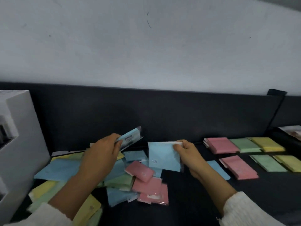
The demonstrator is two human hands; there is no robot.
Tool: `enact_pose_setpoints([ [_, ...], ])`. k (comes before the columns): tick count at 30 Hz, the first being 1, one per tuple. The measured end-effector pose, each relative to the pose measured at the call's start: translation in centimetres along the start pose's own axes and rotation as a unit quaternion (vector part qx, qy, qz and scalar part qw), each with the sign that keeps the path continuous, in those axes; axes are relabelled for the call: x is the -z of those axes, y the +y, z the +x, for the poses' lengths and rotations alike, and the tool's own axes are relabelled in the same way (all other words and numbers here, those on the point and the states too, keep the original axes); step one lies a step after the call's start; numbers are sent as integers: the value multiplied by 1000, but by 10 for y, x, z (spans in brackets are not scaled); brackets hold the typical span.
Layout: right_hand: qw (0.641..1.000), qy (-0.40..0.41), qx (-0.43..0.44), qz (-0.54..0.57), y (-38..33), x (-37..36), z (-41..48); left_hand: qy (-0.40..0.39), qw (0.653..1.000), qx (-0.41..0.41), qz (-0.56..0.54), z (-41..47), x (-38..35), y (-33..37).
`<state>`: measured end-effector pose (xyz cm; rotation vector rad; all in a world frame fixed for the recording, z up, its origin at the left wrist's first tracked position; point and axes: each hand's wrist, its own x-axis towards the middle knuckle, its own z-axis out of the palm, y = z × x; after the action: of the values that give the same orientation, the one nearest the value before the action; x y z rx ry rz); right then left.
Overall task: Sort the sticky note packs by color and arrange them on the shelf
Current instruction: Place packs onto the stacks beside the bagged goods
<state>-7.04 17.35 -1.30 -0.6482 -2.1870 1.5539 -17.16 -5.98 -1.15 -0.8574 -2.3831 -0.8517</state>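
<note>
Above the black shelf surface [187,201], centre frame: the left hand [102,154] pinches one end of a light-blue sticky note pack in a clear plastic sleeve [131,138], thumb over curled fingers, with the pack held up and tilted. Beside it the right hand [187,154] pinches the top right corner of a second flat square light-blue pack [162,158], which hangs face-on just above the surface.

Below and to the left lies the unsorted heap of blue, pink, green and yellow packs [143,181], all overlapping. To the right, well apart from the heap, are sorted stacks in two rows; the back row has a pink stack [221,145], a green stack [244,145] and a yellow stack [267,144]. One lone blue pack [218,171] lies flat beside the right wrist, probably the start of a blue pile.

Handling estimate: packs are light, thin and bendy. The sleeves look slick, so grip an edge or corner, thumb on top, and lay flat.

Not resolved:
- Label print is blurred.
- The left forearm partly covers the heap.
- Stack counts cannot be told.
- Objects at the far right edge are cut off.
- The contents of the white box [24,128] at left are unclear.
</note>
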Motion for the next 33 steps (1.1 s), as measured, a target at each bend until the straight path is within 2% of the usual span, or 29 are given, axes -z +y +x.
enact_pose_setpoints([
  [5, 1000, 15, -1, -7, 13, 21, 5, -23, 1000, -20, -6, 3, -14, 26],
  [8, 998, 59, 1, -5, 15, 46, 17, -33, 998, -30, -34, 8, -22, 38],
  [15, 989, 149, -9, -5, 36, 95, 51, -31, 998, -54, -2, 8, -34, 74],
  [20, 985, 148, 1, -84, 48, 106, 83, -34, 999, -40, 2, 9, -43, 92],
  [25, 977, 95, 5, -190, 58, 101, 108, -39, 999, -18, 24, 8, -56, 97],
  [33, 909, 76, 70, -404, 66, 103, 112, -55, 998, -12, 32, 11, -68, 112],
])
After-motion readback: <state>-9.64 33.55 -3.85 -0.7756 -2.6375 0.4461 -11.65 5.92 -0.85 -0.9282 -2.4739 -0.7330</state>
